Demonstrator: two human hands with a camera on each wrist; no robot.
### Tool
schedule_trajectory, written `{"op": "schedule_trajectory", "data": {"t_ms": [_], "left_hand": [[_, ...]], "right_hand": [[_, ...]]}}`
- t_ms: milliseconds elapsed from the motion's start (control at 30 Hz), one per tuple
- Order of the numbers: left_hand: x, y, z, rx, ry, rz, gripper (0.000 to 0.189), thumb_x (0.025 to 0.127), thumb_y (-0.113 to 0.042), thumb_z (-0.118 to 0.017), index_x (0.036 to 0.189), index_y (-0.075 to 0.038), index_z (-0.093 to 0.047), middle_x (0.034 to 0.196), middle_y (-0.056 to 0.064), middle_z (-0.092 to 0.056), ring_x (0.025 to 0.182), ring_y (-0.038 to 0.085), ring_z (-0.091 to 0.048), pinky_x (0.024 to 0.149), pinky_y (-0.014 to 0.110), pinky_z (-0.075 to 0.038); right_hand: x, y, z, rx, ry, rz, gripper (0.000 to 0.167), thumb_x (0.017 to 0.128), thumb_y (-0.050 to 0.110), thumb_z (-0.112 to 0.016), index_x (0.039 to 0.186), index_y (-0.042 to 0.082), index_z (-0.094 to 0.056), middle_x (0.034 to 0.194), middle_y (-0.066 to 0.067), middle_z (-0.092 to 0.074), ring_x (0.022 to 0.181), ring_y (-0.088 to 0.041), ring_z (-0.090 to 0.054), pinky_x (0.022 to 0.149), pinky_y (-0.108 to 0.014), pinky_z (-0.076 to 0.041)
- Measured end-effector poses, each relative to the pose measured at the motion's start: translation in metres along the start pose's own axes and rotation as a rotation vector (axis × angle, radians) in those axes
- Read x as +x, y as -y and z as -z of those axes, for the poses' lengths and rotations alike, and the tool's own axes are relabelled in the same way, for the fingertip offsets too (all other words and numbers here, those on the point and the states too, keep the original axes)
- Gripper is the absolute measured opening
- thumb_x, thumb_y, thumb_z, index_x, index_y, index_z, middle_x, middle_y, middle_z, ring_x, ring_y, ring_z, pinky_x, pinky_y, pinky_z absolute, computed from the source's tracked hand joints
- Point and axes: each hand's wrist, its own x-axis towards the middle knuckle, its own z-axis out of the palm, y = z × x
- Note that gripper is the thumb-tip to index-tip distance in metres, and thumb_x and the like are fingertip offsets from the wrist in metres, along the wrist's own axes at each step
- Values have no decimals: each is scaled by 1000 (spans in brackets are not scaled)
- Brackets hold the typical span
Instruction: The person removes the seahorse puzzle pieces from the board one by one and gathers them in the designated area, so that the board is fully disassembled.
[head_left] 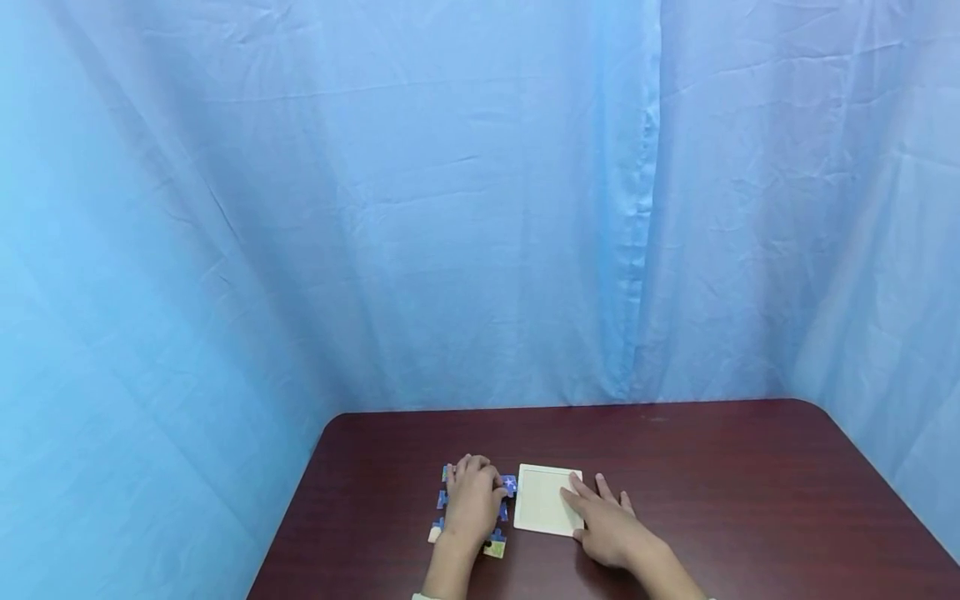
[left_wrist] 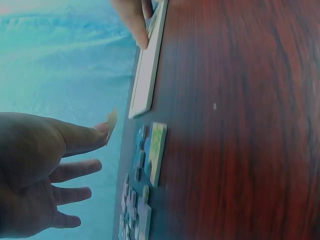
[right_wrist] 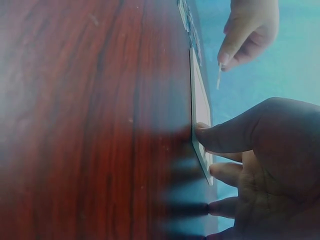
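Observation:
My left hand [head_left: 472, 502] is raised over the loose jigsaw pieces [head_left: 495, 547] and pinches one thin puzzle piece [left_wrist: 111, 126] between thumb and fingers. That pinched piece is seen edge-on in the right wrist view, so its picture is hidden. Just right of the pieces lies a flat, pale puzzle tray [head_left: 543, 500] with a raised rim. My right hand [head_left: 609, 523] rests on the tray's right side, its fingers spread and fairly straight; thumb and fingertips touch the tray in the right wrist view.
Several blue, green and cream pieces [left_wrist: 142, 215] lie flat on the dark red-brown table [head_left: 750, 492], partly hidden under the left hand in the head view. A light blue curtain [head_left: 480, 208] hangs behind the table and along its sides.

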Motion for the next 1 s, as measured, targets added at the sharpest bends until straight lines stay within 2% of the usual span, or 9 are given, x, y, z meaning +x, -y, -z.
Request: {"op": "schedule_trajectory", "data": {"t_ms": [300, 633, 1000], "left_hand": [[1, 8, 3, 5, -22, 34, 13, 91, -15, -81, 83, -13, -70, 129, 15, -68, 141, 47, -52, 121, 77, -29], [5, 15, -4, 28, -41, 49, 16, 91, -16, -81, 81, -14, -69, 127, 15, -69, 139, 45, -53, 120, 76, -31], [6, 16, -4, 41, -47, 39, 11, 91, -13, -81, 85, -11, -72, 127, 17, -69, 138, 47, -54, 119, 77, -33]], "right_hand": [[-1, 0, 1, -16, -5, 8, 59, 97, 11, -70, 154, 11, -54, 173, -12, -34, 161, -54, -15, 121, -84, -7], [-4, 2, 0, 13, -16, 18, 59, 96, 10, -71, 152, 8, -56, 173, -13, -34, 161, -55, -14, 122, -83, -6], [-7, 1, 0, 44, -28, 29, 58, 95, 8, -72, 151, 6, -57, 172, -14, -36, 161, -56, -15, 121, -84, -5]]}}
